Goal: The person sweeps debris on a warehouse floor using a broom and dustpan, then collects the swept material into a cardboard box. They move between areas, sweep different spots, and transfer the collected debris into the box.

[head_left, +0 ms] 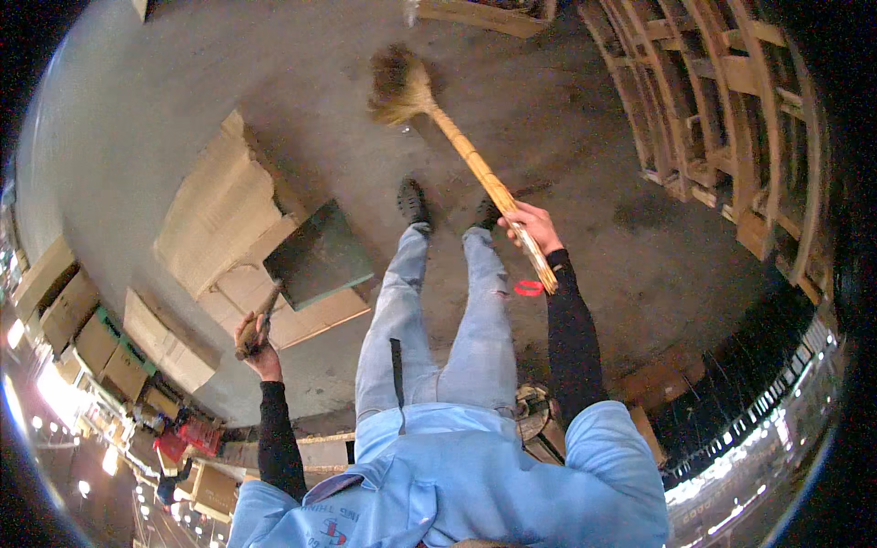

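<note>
My right hand (536, 228) is wrapped round the pale stick of a straw broom (468, 155), close to its upper end. A red loop (528, 289) hangs by that end. The broom's brush is out ahead at the floor, slightly blurred. On the left, my left hand (258, 348) is closed round the stick-like handle of what looks like a dustpan (322, 254), a dark square pan with a greenish edge. Just how the handle joins the pan is hard to make out. Beneath and beside the pan lies torn brown cardboard (219, 210).
Stacked wooden pallets (722, 100) stand at the far right. A smaller cardboard piece (167, 340) lies to the left, with boxes (96, 342) beyond it. Another cardboard piece (484, 14) is at the far edge. My shoes (413, 201) stand on the grey floor (311, 82).
</note>
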Motion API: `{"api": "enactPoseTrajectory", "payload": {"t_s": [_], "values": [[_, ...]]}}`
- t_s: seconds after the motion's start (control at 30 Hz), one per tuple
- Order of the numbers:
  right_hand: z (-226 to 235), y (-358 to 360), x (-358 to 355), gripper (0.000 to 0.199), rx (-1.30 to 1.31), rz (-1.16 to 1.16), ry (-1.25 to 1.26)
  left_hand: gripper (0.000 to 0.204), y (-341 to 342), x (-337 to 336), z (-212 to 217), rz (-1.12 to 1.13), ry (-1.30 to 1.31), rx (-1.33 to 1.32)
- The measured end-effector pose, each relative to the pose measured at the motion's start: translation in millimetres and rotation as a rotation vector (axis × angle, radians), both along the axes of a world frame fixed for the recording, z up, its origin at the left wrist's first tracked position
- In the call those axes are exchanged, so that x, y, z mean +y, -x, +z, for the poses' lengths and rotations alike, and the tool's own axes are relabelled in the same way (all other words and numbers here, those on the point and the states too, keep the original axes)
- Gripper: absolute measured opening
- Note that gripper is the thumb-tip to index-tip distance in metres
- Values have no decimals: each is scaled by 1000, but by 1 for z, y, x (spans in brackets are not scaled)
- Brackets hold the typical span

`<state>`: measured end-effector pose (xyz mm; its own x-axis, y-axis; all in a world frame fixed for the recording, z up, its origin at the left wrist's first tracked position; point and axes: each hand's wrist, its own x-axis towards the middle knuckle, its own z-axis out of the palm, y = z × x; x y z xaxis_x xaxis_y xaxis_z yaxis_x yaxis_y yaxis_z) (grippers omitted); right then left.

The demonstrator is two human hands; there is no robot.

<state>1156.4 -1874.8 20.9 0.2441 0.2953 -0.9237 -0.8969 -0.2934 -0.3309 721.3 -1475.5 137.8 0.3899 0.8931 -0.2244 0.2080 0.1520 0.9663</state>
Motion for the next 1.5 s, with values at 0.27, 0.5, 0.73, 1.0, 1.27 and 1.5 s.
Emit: {"api": "enactPoseTrajectory", "payload": {"t_s": [0.27, 0.5, 0.73, 1.0, 1.27, 1.5], "values": [[14, -6, -129, 28, 0, -427, 44, 21, -135, -1, -91, -140, -51, -1], [71, 46, -173, 26, 113, -638, -70, 25, -250, -40, -174, -301, -125, 26], [192, 17, -200, 53, -424, -168, 366, 25, -328, -93, -280, -475, -305, 135], [144, -27, -302, 56, -532, 163, 697, 16, -389, -147, -306, -516, -149, -40], [73, 36, -289, 52, -335, 94, 284, 15, -460, -220, -297, -696, -395, 183], [167, 105, -291, 64, -305, -67, 383, 22, -471, -251, -328, -791, -651, 248]]}}
